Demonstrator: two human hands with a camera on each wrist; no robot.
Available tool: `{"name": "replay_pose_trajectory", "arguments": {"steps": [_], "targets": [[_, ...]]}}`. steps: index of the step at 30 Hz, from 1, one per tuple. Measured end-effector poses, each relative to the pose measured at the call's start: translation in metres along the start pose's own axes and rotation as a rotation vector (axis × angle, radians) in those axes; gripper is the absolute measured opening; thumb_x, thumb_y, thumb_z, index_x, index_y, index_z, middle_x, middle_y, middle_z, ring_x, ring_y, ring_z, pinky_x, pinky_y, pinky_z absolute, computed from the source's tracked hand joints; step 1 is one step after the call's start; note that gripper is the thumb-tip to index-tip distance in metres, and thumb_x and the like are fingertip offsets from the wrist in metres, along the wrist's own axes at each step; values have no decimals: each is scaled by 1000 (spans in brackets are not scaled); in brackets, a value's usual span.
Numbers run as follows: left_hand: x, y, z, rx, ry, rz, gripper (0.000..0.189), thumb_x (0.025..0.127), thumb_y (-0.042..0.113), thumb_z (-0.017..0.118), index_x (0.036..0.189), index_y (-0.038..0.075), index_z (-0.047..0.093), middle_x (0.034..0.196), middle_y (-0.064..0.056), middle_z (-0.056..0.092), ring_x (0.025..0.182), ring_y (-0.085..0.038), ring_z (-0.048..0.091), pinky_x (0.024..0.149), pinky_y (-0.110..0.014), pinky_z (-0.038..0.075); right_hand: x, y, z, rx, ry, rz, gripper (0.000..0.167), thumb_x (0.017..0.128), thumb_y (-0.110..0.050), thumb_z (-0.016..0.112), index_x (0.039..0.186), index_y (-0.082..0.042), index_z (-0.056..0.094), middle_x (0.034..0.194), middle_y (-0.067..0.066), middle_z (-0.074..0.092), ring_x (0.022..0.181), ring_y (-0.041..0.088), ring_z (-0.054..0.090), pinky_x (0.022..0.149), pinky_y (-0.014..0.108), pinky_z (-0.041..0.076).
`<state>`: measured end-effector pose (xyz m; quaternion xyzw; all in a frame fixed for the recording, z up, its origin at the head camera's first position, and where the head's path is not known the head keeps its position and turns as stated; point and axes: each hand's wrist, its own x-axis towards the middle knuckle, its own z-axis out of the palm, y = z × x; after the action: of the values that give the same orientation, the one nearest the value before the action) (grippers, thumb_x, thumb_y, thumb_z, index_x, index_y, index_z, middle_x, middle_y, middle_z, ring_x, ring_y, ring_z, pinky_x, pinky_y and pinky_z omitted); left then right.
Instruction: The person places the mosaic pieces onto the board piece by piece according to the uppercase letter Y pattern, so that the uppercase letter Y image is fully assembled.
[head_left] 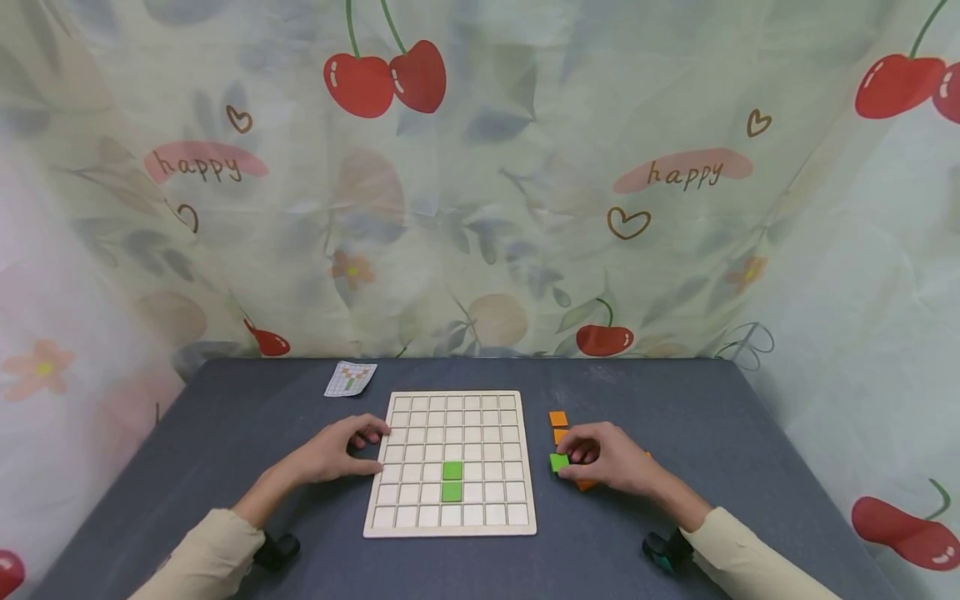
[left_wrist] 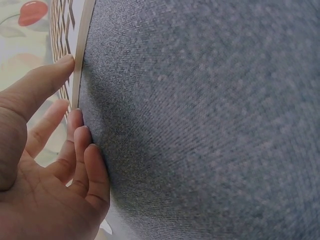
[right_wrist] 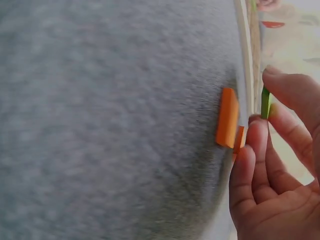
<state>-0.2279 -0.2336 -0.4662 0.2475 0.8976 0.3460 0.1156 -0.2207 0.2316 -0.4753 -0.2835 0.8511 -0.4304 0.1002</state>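
A pale wooden grid board (head_left: 450,532) lies flat on the dark table, with two green square tiles (head_left: 452,482) in one column of its lower half. At its left edge, my left hand (head_left: 337,450) touches the rim with the thumb and fingertips, the thumb apart from the fingers. To the right of the board, my right hand (head_left: 611,458) pinches a green tile (right_wrist: 266,103) between thumb and fingers. Orange tiles (head_left: 558,418) lie around and partly under that hand, some of them hidden by it. One orange tile (right_wrist: 228,118) shows below its fingers in the right wrist view.
A small paper card (head_left: 351,379) with a coloured grid pattern lies behind the board on the left. The dark table (head_left: 660,400) ends at a printed curtain (head_left: 480,208) at the back, with more curtain at both sides. Black wrist straps (head_left: 277,552) sit at both sleeves.
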Motion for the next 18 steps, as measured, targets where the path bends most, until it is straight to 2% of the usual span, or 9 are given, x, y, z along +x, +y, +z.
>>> {"name": "replay_pose_trajectory", "arguments": {"steps": [11, 18], "targets": [[-1, 0, -1, 0, -4, -2, 47, 89, 21, 82, 127, 6, 62, 111, -5, 58, 100, -25, 56, 89, -50, 45, 9, -7, -2, 92, -27, -45, 24, 89, -18, 82, 109, -9, 75, 87, 3, 69, 75, 20, 64, 67, 31, 54], [-1, 1, -1, 1, -3, 3, 46, 89, 21, 82, 127, 5, 62, 111, -5, 58, 99, -24, 56, 89, -49, 45, 16, -11, 1, 140, -27, -95, 23, 90, -12, 80, 112, -7, 73, 91, 10, 67, 76, 22, 63, 67, 31, 54]]}}
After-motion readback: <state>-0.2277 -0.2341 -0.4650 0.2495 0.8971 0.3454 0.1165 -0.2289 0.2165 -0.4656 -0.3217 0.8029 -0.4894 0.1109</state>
